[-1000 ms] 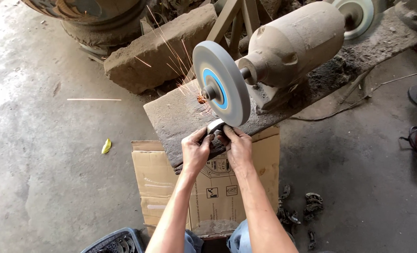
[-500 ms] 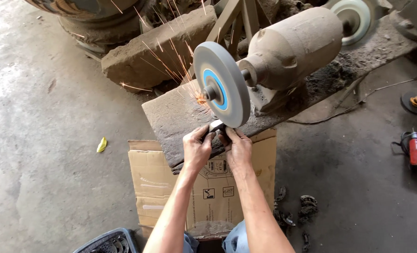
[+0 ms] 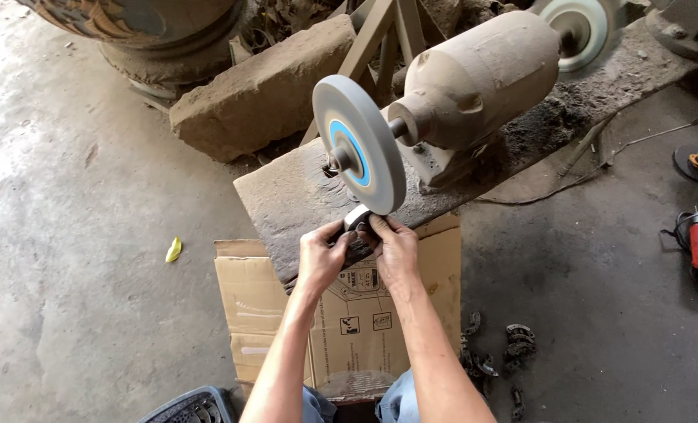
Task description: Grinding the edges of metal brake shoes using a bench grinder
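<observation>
We look down at our two bare hands holding a small metal piece (image 3: 357, 218) against the lower rim of a grey grinding wheel (image 3: 359, 144) with a blue centre ring. Half a second ago, orange sparks streamed up and to the left from the wheel; now we see none, and the piece sits at the same spot under the wheel. The hands have kept their places, and a second ago the hold looked the same.

Our left hand (image 3: 321, 257) closes around the left end of the piece, fingers curled tight. Our right hand (image 3: 396, 249) closes on the right end, thumb on top. Both hands are clamped on the piece with no gap showing.

The piece is short and dark, with a bright ground face turned up toward the wheel. Its long axis seems to run left to right between the two hands, roughly level, though most of it is hidden by the fingers.

The wheel sits on the shaft of a dusty bench grinder motor (image 3: 478, 78), which stands on a thick stone slab (image 3: 302, 204). The piece is held just above the slab's near edge. A cardboard box (image 3: 364, 313) stands against that edge, under our forearms. Small dark metal parts (image 3: 513, 345) lie on the concrete floor (image 3: 74, 235) to the right of the box.
</observation>
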